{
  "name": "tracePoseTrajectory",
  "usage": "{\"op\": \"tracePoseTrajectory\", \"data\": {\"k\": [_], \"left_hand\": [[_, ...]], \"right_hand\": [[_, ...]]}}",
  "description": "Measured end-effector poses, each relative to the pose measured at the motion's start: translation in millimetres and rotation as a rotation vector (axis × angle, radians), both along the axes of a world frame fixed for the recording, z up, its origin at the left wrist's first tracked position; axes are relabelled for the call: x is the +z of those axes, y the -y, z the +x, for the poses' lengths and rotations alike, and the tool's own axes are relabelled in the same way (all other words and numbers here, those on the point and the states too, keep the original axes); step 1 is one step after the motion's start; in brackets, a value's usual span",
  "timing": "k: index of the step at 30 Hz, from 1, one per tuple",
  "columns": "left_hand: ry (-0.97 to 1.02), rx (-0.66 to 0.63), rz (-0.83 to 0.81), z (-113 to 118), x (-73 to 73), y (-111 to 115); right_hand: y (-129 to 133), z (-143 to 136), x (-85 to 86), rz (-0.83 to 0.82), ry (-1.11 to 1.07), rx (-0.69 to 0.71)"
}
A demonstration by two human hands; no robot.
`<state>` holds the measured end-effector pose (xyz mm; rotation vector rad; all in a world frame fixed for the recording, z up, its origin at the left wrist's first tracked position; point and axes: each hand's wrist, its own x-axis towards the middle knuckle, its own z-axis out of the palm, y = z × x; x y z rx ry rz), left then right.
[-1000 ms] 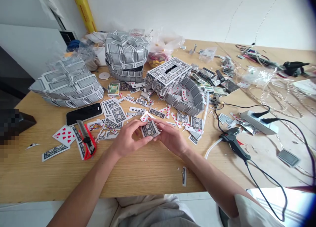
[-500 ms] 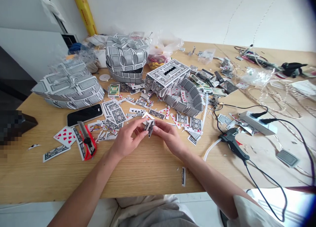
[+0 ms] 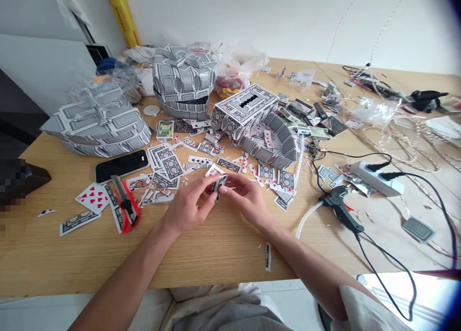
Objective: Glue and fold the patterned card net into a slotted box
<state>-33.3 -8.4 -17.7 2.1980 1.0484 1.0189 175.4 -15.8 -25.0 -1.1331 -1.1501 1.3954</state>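
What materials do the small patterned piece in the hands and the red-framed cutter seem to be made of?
The small dark-and-white patterned piece: probably smooth coated card, judging by its thinness and playing-card-like print.

The red-framed cutter: likely glossy plastic, by its bright, even colour; its silvery strip looks metallic, exact metal unclear.

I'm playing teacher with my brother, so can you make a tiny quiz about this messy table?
1. Pick one: what colour is the handle of the cutter?
A) green
B) red
C) yellow
2. True or false: in the picture, the phone lies to the left of the glue gun.
3. What are the left grip and the right grip holding together?

Key:
1. B
2. True
3. A piece of playing card
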Motion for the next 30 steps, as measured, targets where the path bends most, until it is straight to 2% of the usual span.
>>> {"op": "tracePoseTrajectory", "data": {"k": [8,14,18,30], "left_hand": [[0.043,0.127,-0.002,5.8,-0.6,3.2],[0.050,0.081,0.017,5.8,3.2,5.7],[0.074,0.047,-0.041,6.0,4.3,4.7],[0.186,0.052,-0.200,4.4,5.3,-1.3]], "right_hand": [[4.1,-0.6,-4.0,0.031,0.058,-0.024],[4.2,-0.3,-2.9,0.010,0.091,-0.063],[2.1,0.7,-3.9,0.018,0.094,-0.084],[0.4,3.5,-11.2,0.041,0.118,-0.111]]}}
